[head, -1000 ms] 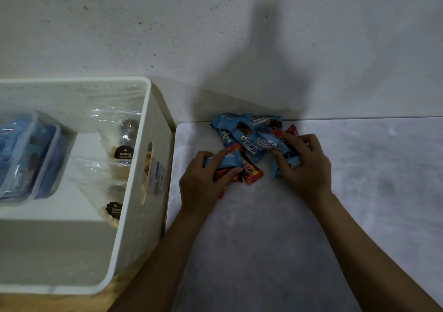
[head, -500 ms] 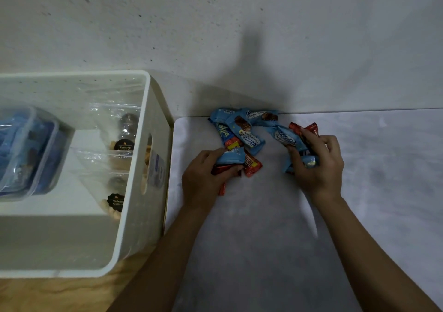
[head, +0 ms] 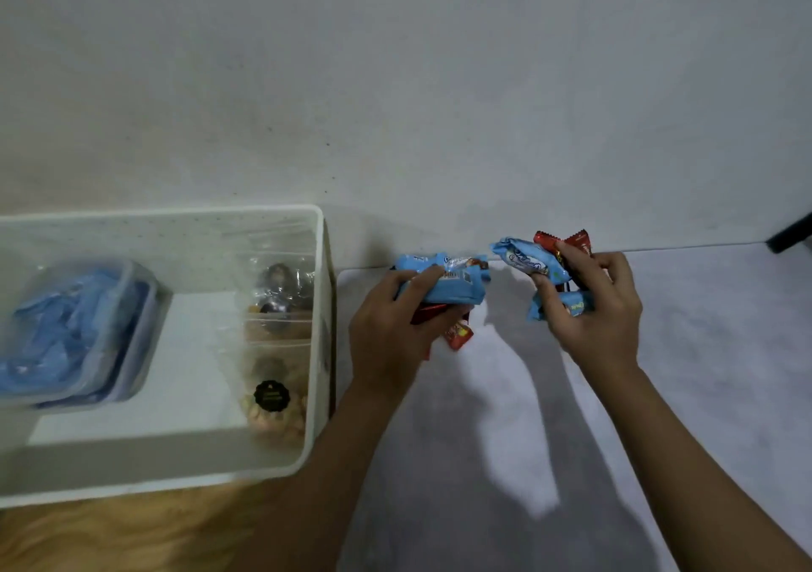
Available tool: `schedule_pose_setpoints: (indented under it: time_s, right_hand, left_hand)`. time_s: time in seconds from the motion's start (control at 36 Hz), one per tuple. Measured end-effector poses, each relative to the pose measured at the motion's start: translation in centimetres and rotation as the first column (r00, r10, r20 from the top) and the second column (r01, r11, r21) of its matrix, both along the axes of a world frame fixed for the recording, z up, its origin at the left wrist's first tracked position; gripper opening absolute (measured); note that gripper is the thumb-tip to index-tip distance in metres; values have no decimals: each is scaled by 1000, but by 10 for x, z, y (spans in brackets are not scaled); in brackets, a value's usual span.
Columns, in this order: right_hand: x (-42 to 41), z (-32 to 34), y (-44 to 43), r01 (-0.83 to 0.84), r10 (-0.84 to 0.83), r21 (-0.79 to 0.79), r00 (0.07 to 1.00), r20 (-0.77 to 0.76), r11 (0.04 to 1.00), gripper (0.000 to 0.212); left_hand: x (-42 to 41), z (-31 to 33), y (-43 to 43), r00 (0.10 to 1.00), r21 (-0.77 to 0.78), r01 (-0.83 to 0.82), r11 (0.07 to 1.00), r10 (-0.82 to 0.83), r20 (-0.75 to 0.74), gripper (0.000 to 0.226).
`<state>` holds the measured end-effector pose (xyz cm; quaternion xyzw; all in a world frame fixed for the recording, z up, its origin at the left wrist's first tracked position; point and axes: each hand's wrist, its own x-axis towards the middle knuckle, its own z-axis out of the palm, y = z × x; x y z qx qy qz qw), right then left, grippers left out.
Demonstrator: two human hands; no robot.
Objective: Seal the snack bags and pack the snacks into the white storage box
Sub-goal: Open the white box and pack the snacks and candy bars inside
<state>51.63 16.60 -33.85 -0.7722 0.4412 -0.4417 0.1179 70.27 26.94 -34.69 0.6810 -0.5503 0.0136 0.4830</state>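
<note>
My left hand (head: 391, 334) grips a bunch of blue and red snack packets (head: 452, 283), lifted just right of the white storage box (head: 318, 307). My right hand (head: 593, 312) holds another bunch of blue and red snack packets (head: 529, 261) above the white mat. Both bunches are off the surface. Inside the box, clear snack bags with black round labels (head: 272, 391) stand along the right wall, and clear lidded containers with blue packets (head: 70, 334) sit at the left.
A grey-white mat (head: 505, 439) covers the table to the right of the box. Wooden tabletop (head: 110, 532) shows in front of the box. A plain wall rises right behind. A dark object (head: 791, 231) pokes in at the far right edge.
Both hands have closed on the packets and lifted them off the mat, the bunches drawing apart. The camera view has tilted, so box and hands sit lower in frame.
</note>
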Motion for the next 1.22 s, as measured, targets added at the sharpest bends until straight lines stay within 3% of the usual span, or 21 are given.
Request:
schedule_pose_setpoints:
  time_s: [0.11,0.22,0.42,0.67,0.86,1.03,1.22]
  right_hand:
    - [32,41,24,-8,10,-61,1000,25,998,40]
    - [80,70,57,-36,40,-101,998,38,994,40]
    - [159,91,112,-66,73,-94,994,75,993,40]
    - [263,81,184,-197,190,58,975,117,979,39]
    - [299,42,220,-272,278,221,961,1,937,38]
    - [302,27,219,-256,334,427,935,-119,867,50]
    - [295,18,216,-218,328,417,920,-214,883,47]
  left_hand:
    - [15,38,23,998,-77,10,997,-14,-55,44]
    - [40,62,53,1000,-14,2,1000,-2,6,47]
    - [123,83,109,982,-110,-100,989,81,-168,51]
    - [232,67,193,955,42,-297,954,296,22,50]
    - [263,41,213,940,227,-341,912,338,52,45]
    - [265,29,208,973,338,-221,915,232,6,47]
    - [263,19,202,987,345,-162,924,154,50,53]
